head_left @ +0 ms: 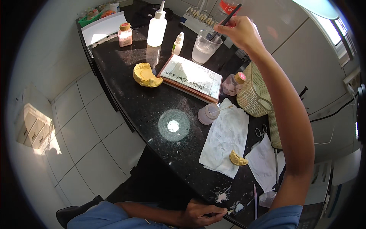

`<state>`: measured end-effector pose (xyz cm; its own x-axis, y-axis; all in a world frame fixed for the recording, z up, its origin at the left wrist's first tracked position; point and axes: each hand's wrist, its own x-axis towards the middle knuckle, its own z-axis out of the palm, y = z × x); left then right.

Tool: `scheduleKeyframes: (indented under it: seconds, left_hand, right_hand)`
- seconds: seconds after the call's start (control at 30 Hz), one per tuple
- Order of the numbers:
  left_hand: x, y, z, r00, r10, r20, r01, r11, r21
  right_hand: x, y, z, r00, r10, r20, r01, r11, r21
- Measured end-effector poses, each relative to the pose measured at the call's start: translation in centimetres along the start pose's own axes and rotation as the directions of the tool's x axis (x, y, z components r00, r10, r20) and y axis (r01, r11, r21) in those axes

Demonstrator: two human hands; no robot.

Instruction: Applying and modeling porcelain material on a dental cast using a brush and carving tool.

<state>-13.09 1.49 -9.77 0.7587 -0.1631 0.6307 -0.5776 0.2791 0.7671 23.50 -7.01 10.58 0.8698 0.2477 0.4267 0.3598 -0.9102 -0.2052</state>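
Note:
My right hand (pixel 242 32) reaches far across the counter, closed around a slim black-handled tool (pixel 228 18). The tool's lower end dips into a glass of cloudy water (pixel 203 49), and its tip is hard to make out. Close to my body, my left hand (pixel 204 214) pinches a small pale piece (pixel 230 212), too small to name. Beside that hand, a pinkish-white lump (pixel 221 197) and a white dab of paste (pixel 239 207) lie on the black counter. A purple stick-like tool (pixel 255 201) rests to their right.
A yellow dental cast (pixel 146 75) stands at the left, and a smaller one (pixel 238 158) sits on white tissue (pixel 224 133). A jar with a swab (pixel 208 114), a framed panel (pixel 192 77), a white squeeze bottle (pixel 156 30), scissors (pixel 261 131) and a woven basket (pixel 252 91) stand around.

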Motion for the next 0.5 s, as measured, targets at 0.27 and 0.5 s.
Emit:
scheduleKeyframes:
  seconds: [0.27, 0.5]
  left_hand:
    - [0.6, 0.3, 0.4, 0.993, -0.118, 0.007, 0.117, 0.975, -0.190]
    - [0.4, -0.2, 0.0, 0.980, -0.198, 0.000, 0.195, 0.963, -0.183]
  right_hand:
    - [-2.5, 2.0, -5.2, 0.970, -0.031, -0.240, 0.077, 0.980, 0.182]
    - [-18.7, -2.3, -10.8, 0.988, 0.095, -0.118, -0.058, 0.957, 0.283]
